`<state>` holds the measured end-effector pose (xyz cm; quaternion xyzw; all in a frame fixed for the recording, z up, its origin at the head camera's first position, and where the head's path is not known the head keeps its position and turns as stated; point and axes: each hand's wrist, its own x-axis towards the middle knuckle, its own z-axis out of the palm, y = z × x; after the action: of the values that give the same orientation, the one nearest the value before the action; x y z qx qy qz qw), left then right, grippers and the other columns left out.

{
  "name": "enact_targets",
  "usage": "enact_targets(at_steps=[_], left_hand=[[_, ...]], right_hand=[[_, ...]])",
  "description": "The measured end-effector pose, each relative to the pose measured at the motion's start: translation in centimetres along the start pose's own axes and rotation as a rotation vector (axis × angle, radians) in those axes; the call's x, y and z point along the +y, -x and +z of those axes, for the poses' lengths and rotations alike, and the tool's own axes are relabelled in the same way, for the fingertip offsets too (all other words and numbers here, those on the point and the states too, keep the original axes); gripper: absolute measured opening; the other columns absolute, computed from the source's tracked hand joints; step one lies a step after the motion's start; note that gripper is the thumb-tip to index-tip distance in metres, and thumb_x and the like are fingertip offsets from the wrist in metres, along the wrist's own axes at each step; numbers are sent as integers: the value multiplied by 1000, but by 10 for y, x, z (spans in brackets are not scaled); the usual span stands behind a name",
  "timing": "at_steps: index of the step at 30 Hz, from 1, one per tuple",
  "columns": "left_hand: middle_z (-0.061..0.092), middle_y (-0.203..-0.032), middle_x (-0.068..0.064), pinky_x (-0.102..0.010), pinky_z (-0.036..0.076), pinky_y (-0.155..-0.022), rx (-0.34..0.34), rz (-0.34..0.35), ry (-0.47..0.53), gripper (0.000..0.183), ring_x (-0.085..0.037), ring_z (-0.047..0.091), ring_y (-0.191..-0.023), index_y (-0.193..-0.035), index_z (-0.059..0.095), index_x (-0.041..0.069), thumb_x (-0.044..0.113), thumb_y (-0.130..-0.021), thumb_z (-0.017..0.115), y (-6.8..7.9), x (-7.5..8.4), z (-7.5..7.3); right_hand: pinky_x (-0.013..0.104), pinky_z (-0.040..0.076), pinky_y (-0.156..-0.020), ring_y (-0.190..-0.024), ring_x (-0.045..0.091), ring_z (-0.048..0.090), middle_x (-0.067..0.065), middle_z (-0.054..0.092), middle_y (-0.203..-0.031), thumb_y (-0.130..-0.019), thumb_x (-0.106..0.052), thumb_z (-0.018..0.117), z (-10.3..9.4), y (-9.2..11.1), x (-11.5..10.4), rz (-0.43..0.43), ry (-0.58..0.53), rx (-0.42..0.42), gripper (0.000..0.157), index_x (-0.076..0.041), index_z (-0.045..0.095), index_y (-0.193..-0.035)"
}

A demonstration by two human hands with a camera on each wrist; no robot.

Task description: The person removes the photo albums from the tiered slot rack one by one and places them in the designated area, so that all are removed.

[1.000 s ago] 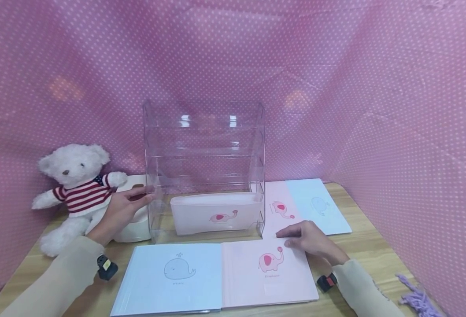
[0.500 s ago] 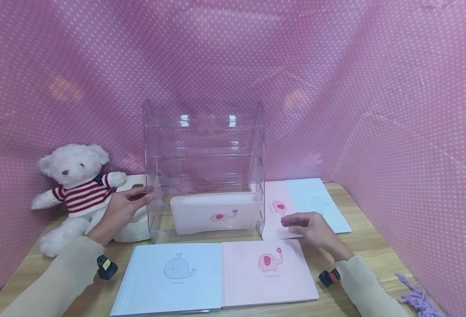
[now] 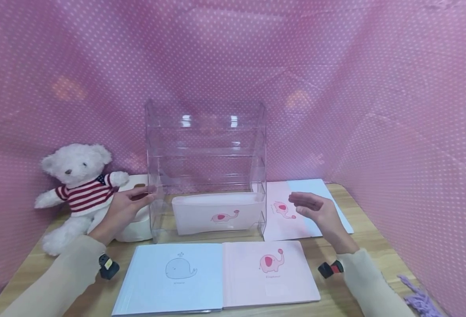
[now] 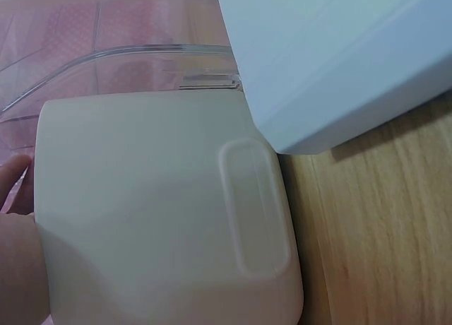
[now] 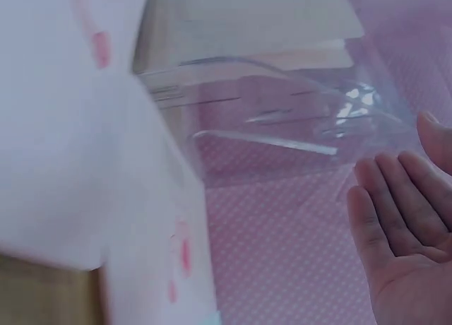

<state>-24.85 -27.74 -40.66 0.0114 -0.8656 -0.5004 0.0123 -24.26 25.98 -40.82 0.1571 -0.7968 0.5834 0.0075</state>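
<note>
A clear stepped acrylic rack [image 3: 207, 156] stands mid-table, with a pale pink elephant booklet [image 3: 193, 215] upright in its lowest tier. My left hand [image 3: 123, 211] is at the rack's left side, fingers nearly straight, fingertips right at the side panel. Over the back-right booklets hovers my right hand [image 3: 318, 213], its fingers [image 5: 385, 219] extended and palm empty, to the right of the rack. In front lie a blue whale booklet [image 3: 149, 277] and a pink elephant booklet [image 3: 249, 286], side by side.
A white teddy bear [image 3: 86, 200] in a striped sweater sits at left, beside a cream box [image 4: 148, 191] under my left forearm. Pink [image 3: 274, 229] and blue [image 3: 338, 222] booklets lie right of the rack. Purple yarn-like strands [image 3: 421, 301] lie at the right edge. Pink dotted cloth [image 3: 375, 110] surrounds the table.
My right hand has lifted off the front pink booklet and moved up and slightly right, over the back-right booklets. The left hand stays at the rack's side.
</note>
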Motion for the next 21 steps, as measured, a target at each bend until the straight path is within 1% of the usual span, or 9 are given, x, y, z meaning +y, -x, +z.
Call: enact_targets(at_steps=[4, 6, 9, 12, 14, 17, 19, 20, 21], left_hand=[[57, -149, -13, -7, 44, -90, -9, 1, -10, 68, -30, 47, -143, -144, 58, 11, 56, -93, 67, -1, 0, -1], [57, -149, -12, -12, 46, -96, -13, -4, -15, 68, -30, 46, -144, -144, 58, 12, 56, -93, 67, -1, 0, -1], [56, -150, -11, -29, 48, -107, -16, -10, -15, 67, -31, 44, -146, -144, 58, 13, 55, -93, 67, -1, -1, -1], [55, -151, -12, -44, 45, -114, -18, -13, -8, 67, -32, 42, -147, -144, 57, 12, 55, -93, 67, -1, -1, -1], [55, -151, -12, -43, 45, -114, -19, -8, -7, 68, -32, 42, -147, -144, 57, 12, 56, -93, 67, -1, -2, 0], [57, -149, -11, -30, 48, -109, -13, -1, -13, 71, -30, 44, -145, -144, 58, 12, 59, -91, 67, 0, -2, -1], [57, -149, -11, -30, 48, -109, -11, -2, -12, 70, -30, 45, -145, -144, 58, 11, 58, -92, 67, 0, -2, 0], [57, -150, -12, -32, 48, -110, -12, -6, -9, 71, -31, 44, -146, -144, 57, 11, 58, -92, 67, 0, -2, 0], [56, -150, -12, -36, 47, -112, -12, -8, -6, 70, -31, 44, -146, -144, 57, 10, 57, -92, 67, 0, -2, 0]], right_hand=[[17, 54, -98, -120, 5, 66, 8, 69, -134, -97, -8, 67, 2, -6, -13, -70, -22, 4, 44, 1, 57, -139], [18, 54, -98, -121, 6, 66, 6, 69, -134, -96, -5, 66, 4, -9, -19, -96, -23, 7, 44, 1, 57, -139], [18, 54, -98, -122, 4, 65, 6, 69, -135, -96, -5, 67, 8, -13, -27, -121, -25, 17, 44, 2, 57, -138], [17, 53, -99, -122, 1, 64, 9, 67, -137, -95, -7, 70, 13, -17, -36, -136, -26, 28, 46, 1, 57, -139], [16, 52, -101, -123, -1, 62, 12, 65, -140, -94, -8, 71, 17, -21, -41, -139, -20, 29, 48, 0, 57, -139], [16, 51, -102, -125, 0, 61, 15, 62, -143, -94, -10, 72, 23, -27, -48, -141, -15, 17, 50, -3, 57, -141], [18, 51, -102, -130, 8, 61, 16, 61, -144, -93, -10, 72, 27, -32, -53, -143, -20, 3, 51, -4, 57, -141], [18, 52, -102, -130, 8, 61, 17, 60, -145, -93, -9, 73, 29, -35, -54, -145, -20, -2, 51, -4, 57, -141], [19, 52, -102, -131, 13, 61, 17, 60, -145, -92, -9, 73, 31, -37, -56, -148, -24, -8, 52, -4, 57, -141]])
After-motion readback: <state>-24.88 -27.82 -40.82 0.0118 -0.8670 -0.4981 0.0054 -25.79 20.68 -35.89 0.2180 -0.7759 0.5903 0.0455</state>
